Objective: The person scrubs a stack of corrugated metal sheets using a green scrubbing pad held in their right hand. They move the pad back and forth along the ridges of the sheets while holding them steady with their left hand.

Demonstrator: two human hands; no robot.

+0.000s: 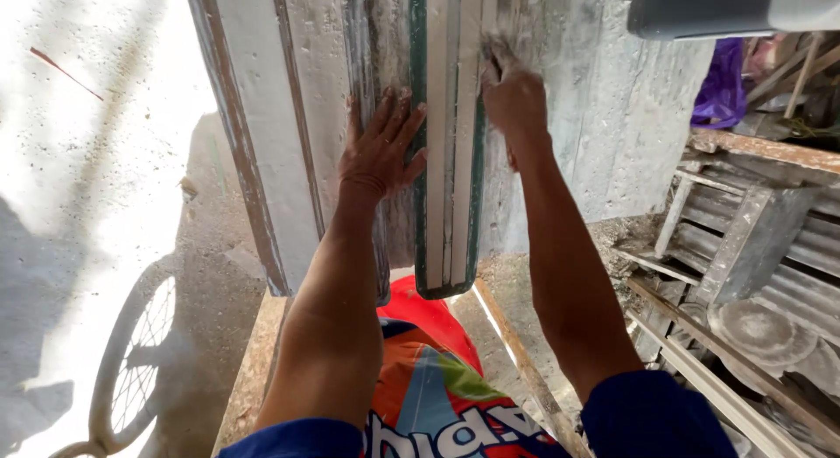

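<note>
Dusty concrete and a worn workbench fill the view, with a bike wheel (136,362) off to the far left of the hands and a stack of corrugated metal sheets (770,248) well out to the right. Between the two hands stands a long narrow board (451,160) with green edges and pale strips down its face — it runs away from the body, its near rounded end just past the orange-and-blue clothing. The left hand (378,152) lies flat with fingers spread, palm pressed on the weathered white plank (262,143) and fingertips touching the green edge, so that grip is released, just bracing. The right hand (512,99) is clenched around something at the board's right edge, a tuft of pale fibre maybe; too blurred to name it. That board looks stiff and fairly light but long, so I'd guess it twists easily — best held by both long edges, near the middle. Surface looks chalky, probably not slippery.
</note>
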